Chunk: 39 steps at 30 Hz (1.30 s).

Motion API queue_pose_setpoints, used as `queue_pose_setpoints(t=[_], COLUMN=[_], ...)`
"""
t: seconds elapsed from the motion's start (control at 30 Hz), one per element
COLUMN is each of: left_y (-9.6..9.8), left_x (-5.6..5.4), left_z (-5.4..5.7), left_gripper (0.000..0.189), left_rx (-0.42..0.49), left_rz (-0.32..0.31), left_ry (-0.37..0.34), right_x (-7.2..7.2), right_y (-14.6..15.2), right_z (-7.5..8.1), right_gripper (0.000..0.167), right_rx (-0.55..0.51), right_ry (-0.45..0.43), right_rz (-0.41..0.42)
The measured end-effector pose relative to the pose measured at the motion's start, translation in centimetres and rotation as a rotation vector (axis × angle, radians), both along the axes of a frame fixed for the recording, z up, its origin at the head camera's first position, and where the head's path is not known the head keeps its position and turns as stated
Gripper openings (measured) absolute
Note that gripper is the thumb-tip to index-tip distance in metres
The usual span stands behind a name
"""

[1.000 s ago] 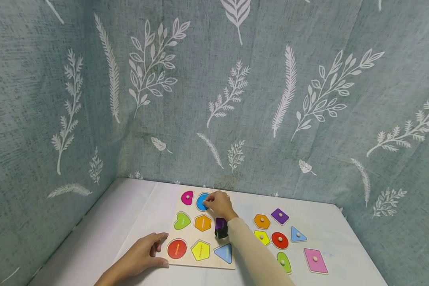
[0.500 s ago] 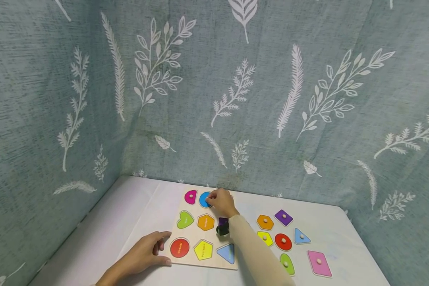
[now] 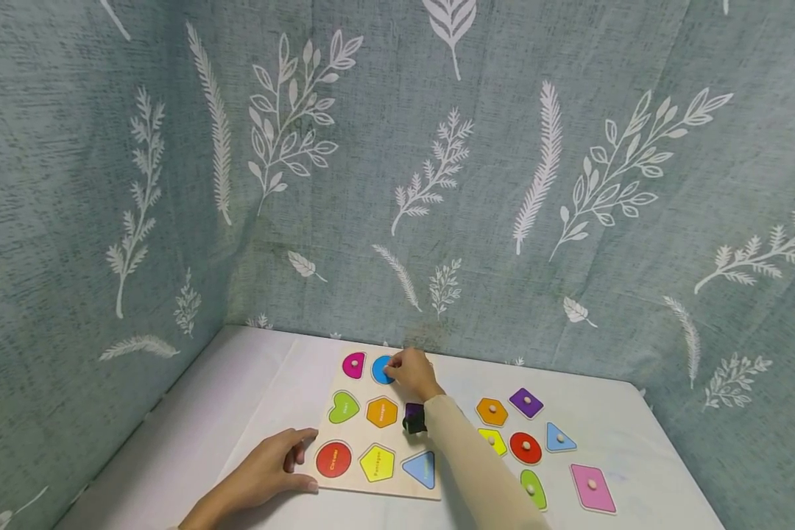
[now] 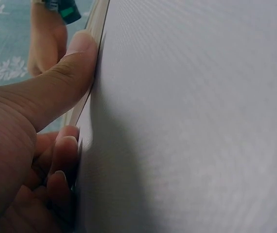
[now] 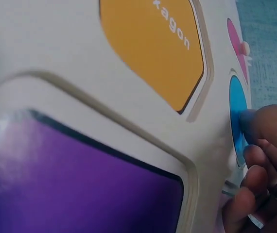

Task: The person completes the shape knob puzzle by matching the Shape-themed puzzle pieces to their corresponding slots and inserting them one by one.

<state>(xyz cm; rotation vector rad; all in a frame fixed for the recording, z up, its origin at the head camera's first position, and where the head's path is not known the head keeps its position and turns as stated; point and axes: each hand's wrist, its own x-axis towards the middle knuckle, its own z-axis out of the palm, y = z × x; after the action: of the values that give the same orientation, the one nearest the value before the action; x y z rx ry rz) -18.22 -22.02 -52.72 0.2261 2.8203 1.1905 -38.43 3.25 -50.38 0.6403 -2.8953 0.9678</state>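
Observation:
My right hand (image 3: 415, 372) pinches the knob of a round blue puzzle piece (image 3: 380, 368) at the far side of a wooden shape board (image 3: 361, 434). In the right wrist view the blue piece (image 5: 236, 107) lies along the board's surface, its knob hidden behind the fingertips. Beside it sits a magenta semicircle piece (image 3: 352, 367) with a knob. My left hand (image 3: 268, 467) rests at the board's near left corner, with index fingertip and thumb touching the edge. The left wrist view shows the thumb (image 4: 68, 68) against the board's side and the other fingers loosely bent below.
Right of the board lie loose knobbed pieces: an orange hexagon (image 3: 489, 417), a purple one (image 3: 522, 397), a yellow pentagon (image 3: 497, 447), a red circle (image 3: 521, 455), a blue triangle (image 3: 556, 444), a pink one (image 3: 589, 500) and a green one (image 3: 538, 497). A patterned curtain (image 3: 397, 184) hangs behind.
One second ago the blue piece showed a doubled rim, slightly offset; now it shows one outline. The head view has shifted a little. My left hand stays at the board's corner.

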Motion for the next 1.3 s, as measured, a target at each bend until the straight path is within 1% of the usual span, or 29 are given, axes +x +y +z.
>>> queue_pose_setpoints(t=[0.2,0.4,0.5,0.67,0.73,0.8,0.9,0.97,1.03,1.07,1.2,1.3], left_y=[0.1,0.1,0.1,0.2,0.3,0.3,0.3,0.4,0.4,0.3,0.0,-0.3], left_x=[0.0,-0.1,-0.1,-0.2,-0.3,-0.4,-0.6,-0.6,-0.6,-0.5,-0.3,-0.1], left_z=[-0.1,0.1,0.2,0.1,0.1,0.1,0.3,0.3,0.3,0.3,0.2,0.1], left_gripper=[0.091,0.091,0.091,0.09,0.09,0.09,0.09,0.091,0.091,0.091,0.091,0.091], left_rx=[0.005,0.008,0.013,0.02,0.022,0.016,0.0,-0.007,-0.006,-0.005,-0.01,-0.012], left_rz=[0.0,-0.015,-0.022,-0.041,-0.041,-0.037,-0.023,-0.015,-0.015,-0.017,-0.032,-0.03], left_ry=[-0.004,-0.003,0.003,0.005,0.003,0.004,0.004,0.002,0.002,0.003,0.013,0.016], right_x=[0.1,0.4,0.4,0.3,0.2,0.3,0.2,0.3,0.6,0.8,2.1,3.1], right_y=[0.1,0.2,0.6,2.2,3.0,3.7,5.0,5.9,6.9,7.4,9.2,10.7], right_z=[0.1,0.3,0.3,0.4,0.3,0.4,0.6,0.8,1.0,1.1,1.5,1.6], right_gripper=[0.011,0.01,0.013,0.024,0.033,0.041,0.045,0.045,0.045,0.045,0.046,0.043], right_rx=[-0.012,-0.019,-0.009,-0.05,-0.058,-0.057,-0.047,-0.041,-0.041,-0.044,-0.088,-0.089], right_ry=[-0.027,0.005,0.013,-0.04,-0.064,-0.089,-0.091,-0.084,-0.063,-0.067,-0.074,-0.048], right_rz=[0.015,-0.014,-0.011,0.02,0.01,-0.016,-0.035,-0.031,-0.009,-0.003,0.018,0.027])
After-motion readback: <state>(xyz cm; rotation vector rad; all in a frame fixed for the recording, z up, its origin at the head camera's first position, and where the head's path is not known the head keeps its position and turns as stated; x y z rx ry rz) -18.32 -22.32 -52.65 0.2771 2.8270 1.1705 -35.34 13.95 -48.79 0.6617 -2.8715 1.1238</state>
